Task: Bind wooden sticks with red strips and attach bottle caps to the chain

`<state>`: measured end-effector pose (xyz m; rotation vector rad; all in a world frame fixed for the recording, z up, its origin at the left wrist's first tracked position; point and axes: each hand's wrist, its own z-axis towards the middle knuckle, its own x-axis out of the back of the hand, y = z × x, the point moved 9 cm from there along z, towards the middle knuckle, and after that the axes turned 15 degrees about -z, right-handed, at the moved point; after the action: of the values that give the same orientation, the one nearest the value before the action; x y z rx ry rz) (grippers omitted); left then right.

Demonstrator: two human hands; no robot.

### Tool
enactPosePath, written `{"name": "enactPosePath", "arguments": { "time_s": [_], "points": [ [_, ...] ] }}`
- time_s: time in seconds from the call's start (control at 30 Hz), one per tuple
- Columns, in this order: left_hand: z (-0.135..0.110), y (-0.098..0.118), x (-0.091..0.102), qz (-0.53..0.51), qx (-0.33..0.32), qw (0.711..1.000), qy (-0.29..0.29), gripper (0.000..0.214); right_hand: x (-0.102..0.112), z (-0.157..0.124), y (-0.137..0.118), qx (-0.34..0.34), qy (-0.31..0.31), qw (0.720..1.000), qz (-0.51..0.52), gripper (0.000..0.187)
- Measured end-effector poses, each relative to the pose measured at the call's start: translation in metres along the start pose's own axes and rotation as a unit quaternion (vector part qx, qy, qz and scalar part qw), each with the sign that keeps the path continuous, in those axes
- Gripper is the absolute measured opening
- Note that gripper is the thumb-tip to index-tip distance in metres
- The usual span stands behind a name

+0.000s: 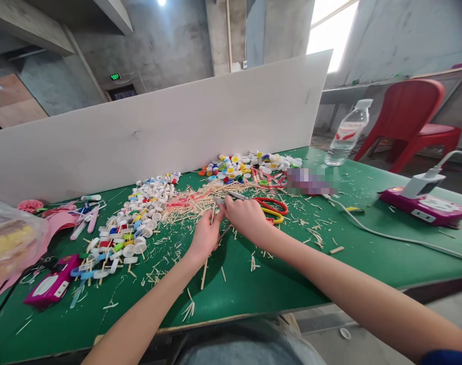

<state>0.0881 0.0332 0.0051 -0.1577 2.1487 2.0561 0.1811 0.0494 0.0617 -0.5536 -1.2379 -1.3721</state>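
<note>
A thin wooden stick [214,214] stands pinched in the fingers of the person's left hand [206,235], over the near middle of a green bench [253,289]. The right hand [246,218] is just beside it, closed around a slim tool with a metal tip [236,195], whose point reaches toward the stick. The two hands nearly touch, and exactly where tip meets stick is too small to tell. A blue sleeve [443,358] shows at the right arm's near end.

Wooden splinters and short sticks [192,205] lie in a loose heap just beyond the hands and scatter across the green surface. Red-and-yellow-handled scissors [271,205] rest just right of the right hand. To the left, a long drift of white and coloured bottle caps [137,223] is pierced and joined by small sticks. More loose caps [249,167] crowd the far edge, against a tall white board [158,132]. Beside them is a blurred patch [310,181].

Farther right stand a clear plastic water bottle [348,133] and a magenta power strip [421,208] with a white plug adapter [423,185] and a pale cable [386,235]. At the near left lie a similar magenta power strip [51,286], pink foam sheet [59,223] and a clear plastic bag [10,243]. A red plastic chair [405,121] stands beyond the bench at right.
</note>
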Motion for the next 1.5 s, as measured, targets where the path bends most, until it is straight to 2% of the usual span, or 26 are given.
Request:
{"name": "enactPosePath", "arguments": {
  "time_s": [0.1,0.2,0.43,0.53,0.63,0.77,0.97,1.07,1.23,1.4,1.5],
  "points": [
    [-0.001,0.009,0.001,-0.012,-0.019,1.0,0.006,0.045,-0.002,0.003,0.01,-0.022,0.013,1.0,0.006,0.046],
    [-0.003,0.014,0.002,-0.043,-0.007,0.999,0.015,0.046,-0.001,0.006,0.017,-0.021,0.018,0.999,0.021,0.046],
    [-0.006,0.01,-0.006,-0.101,0.054,0.993,-0.026,0.045,0.003,0.004,-0.003,0.103,0.03,0.992,0.073,0.041],
    [-0.006,0.006,-0.009,-0.11,0.076,0.99,-0.049,0.044,0.0,0.003,-0.008,0.127,0.021,0.987,0.096,0.039],
    [-0.005,0.005,-0.009,-0.111,0.07,0.989,-0.064,0.044,-0.001,0.003,-0.007,0.135,0.017,0.986,0.095,0.038],
    [-0.003,0.004,-0.009,-0.097,0.052,0.992,-0.069,0.044,0.001,0.001,-0.008,0.126,0.013,0.989,0.071,0.036],
    [-0.004,0.004,-0.007,-0.069,0.035,0.997,-0.027,0.048,0.006,0.002,-0.002,0.032,0.006,0.999,0.007,0.037],
    [-0.004,0.005,-0.008,-0.068,0.036,0.997,-0.02,0.05,0.007,0.004,0.005,0.019,0.026,0.999,0.009,0.043],
    [-0.004,0.005,-0.009,-0.072,0.04,0.996,-0.033,0.048,0.002,0.005,-0.002,0.114,0.03,0.992,0.048,0.035],
    [-0.003,0.0,-0.011,-0.059,0.051,0.995,-0.057,0.048,-0.003,0.004,-0.004,0.144,-0.023,0.986,0.082,0.037],
    [-0.003,-0.003,-0.013,-0.055,0.059,0.994,-0.067,0.048,-0.003,0.004,-0.002,0.163,-0.03,0.98,0.11,0.039]
  ]
}}
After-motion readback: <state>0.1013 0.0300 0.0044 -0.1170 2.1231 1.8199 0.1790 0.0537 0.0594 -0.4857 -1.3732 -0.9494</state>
